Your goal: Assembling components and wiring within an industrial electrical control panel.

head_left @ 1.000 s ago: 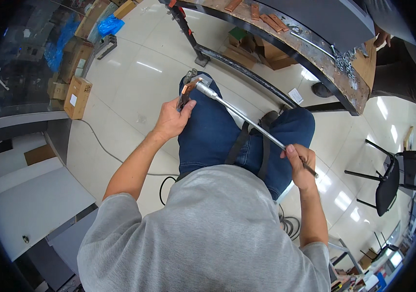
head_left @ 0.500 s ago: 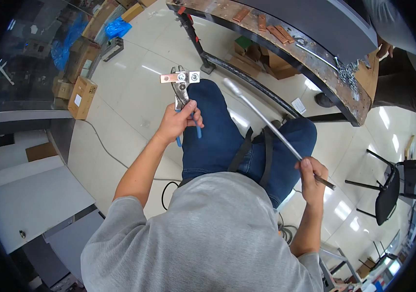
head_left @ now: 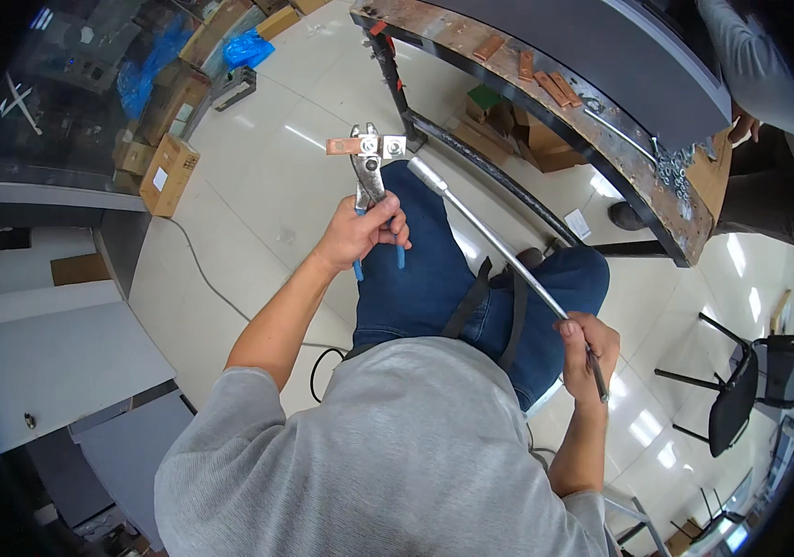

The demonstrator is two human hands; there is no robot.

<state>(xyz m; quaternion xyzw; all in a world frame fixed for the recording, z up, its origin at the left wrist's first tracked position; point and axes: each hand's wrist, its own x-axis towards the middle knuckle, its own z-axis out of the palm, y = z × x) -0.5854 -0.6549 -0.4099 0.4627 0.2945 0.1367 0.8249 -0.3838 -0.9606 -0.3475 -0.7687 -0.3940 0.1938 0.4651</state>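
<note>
My left hand (head_left: 360, 234) is closed round a pair of pliers (head_left: 366, 193) with blue handles, held upright above my left thigh. The plier jaws clamp a small copper bar (head_left: 343, 147), which carries two silver bolts or nuts on its right part. My right hand (head_left: 593, 345), above my right thigh, is closed round the lower end of a long metal socket wrench (head_left: 508, 260). The shaft slopes up to the left. Its socket end (head_left: 427, 175) is apart from the copper bar, just below and right of it.
A worktable (head_left: 633, 167) at the upper right bears several copper bars (head_left: 559, 88), another wrench (head_left: 619, 135), a pile of small metal fasteners (head_left: 673, 172) and a large grey panel. A co-worker (head_left: 759, 65) stands behind it. Cardboard boxes (head_left: 169, 176) stand left; a black chair (head_left: 735, 395) is right.
The socket end has come closer to the copper bar, and the wrench's lower end has swung from pointing right to pointing downward. My left hand keeps its grip on the pliers.
</note>
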